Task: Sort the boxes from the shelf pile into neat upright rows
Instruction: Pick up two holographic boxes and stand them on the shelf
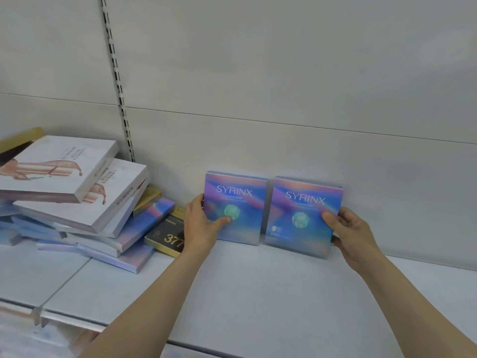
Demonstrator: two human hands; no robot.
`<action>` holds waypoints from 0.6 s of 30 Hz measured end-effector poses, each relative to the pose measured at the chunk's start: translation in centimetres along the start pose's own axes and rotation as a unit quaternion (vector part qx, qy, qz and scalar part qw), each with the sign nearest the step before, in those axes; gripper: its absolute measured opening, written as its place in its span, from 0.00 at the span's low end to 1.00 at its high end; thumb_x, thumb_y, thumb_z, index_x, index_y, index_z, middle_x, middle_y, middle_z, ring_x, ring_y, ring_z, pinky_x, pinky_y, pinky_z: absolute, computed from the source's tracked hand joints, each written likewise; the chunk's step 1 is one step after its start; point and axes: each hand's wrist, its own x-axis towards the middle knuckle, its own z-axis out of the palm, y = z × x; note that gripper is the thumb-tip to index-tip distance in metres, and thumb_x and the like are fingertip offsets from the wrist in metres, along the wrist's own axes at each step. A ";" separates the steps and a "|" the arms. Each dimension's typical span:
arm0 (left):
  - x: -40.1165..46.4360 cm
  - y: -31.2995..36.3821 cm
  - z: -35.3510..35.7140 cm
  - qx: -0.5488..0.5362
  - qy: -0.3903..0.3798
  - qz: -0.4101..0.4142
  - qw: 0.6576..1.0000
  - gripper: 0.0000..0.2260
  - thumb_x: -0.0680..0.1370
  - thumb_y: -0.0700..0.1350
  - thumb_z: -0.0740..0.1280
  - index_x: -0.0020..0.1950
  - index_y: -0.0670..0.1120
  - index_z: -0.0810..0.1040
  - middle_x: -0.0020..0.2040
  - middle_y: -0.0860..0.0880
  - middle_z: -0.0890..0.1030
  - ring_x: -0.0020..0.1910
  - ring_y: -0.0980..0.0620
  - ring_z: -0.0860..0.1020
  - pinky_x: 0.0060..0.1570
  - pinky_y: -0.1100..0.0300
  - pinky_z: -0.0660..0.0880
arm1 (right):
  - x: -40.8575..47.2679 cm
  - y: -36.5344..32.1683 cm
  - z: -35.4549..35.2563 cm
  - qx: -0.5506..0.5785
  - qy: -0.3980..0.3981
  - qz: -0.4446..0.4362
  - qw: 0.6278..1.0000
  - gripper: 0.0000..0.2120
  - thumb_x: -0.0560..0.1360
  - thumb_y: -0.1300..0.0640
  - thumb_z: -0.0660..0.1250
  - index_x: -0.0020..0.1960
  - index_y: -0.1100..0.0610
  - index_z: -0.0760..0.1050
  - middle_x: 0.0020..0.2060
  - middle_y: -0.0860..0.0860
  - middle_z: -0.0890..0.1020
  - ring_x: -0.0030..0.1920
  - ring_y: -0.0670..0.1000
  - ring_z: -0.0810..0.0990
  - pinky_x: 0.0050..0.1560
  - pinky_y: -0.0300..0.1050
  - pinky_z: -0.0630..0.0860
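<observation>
Two blue-pink SYRINX boxes stand upright side by side against the shelf's back wall. My left hand [200, 224] grips the left box [240, 192] at its left edge, thumb across the front. My right hand [351, 235] grips the right box [303, 202] at its right edge, thumb on the front. At the left lies the pile [77, 200] of flat boxes: white ones with a peach figure on top, several blue-pink ones under them, and a black and gold box [165, 237] marked 377 at the pile's right foot.
The white shelf board [258, 293] stretches in front of the boxes to its front edge. A slotted upright rail [118, 81] runs down the back wall behind the pile. A lower shelf with blurred goods shows at the bottom left.
</observation>
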 end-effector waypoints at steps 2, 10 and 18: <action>0.0 0.0 0.2 0.007 0.006 0.004 1.000 0.34 0.65 0.50 0.81 0.66 0.51 0.69 0.59 0.51 0.73 0.59 0.51 0.73 0.58 0.48 0.77 | 0.3 0.5 0.4 -0.018 -0.004 0.002 1.000 0.12 0.76 0.59 0.71 0.59 0.56 0.80 0.52 0.54 0.86 0.52 0.56 0.85 0.52 0.56 0.79; 0.3 0.2 0.7 0.007 0.023 0.005 1.000 0.34 0.65 0.48 0.81 0.66 0.49 0.69 0.59 0.51 0.73 0.59 0.51 0.73 0.58 0.51 0.76 | 0.9 1.4 1.6 -0.147 0.100 -0.036 0.983 0.10 0.71 0.49 0.77 0.50 0.46 0.79 0.46 0.47 0.86 0.48 0.49 0.85 0.53 0.56 0.82; 0.2 0.6 1.0 -0.009 0.023 0.000 1.000 0.33 0.66 0.50 0.80 0.66 0.49 0.68 0.59 0.51 0.72 0.58 0.53 0.71 0.56 0.55 0.75 | 1.0 1.4 1.7 -0.186 0.115 -0.044 0.975 0.12 0.69 0.49 0.78 0.48 0.46 0.78 0.44 0.44 0.85 0.46 0.47 0.84 0.49 0.50 0.82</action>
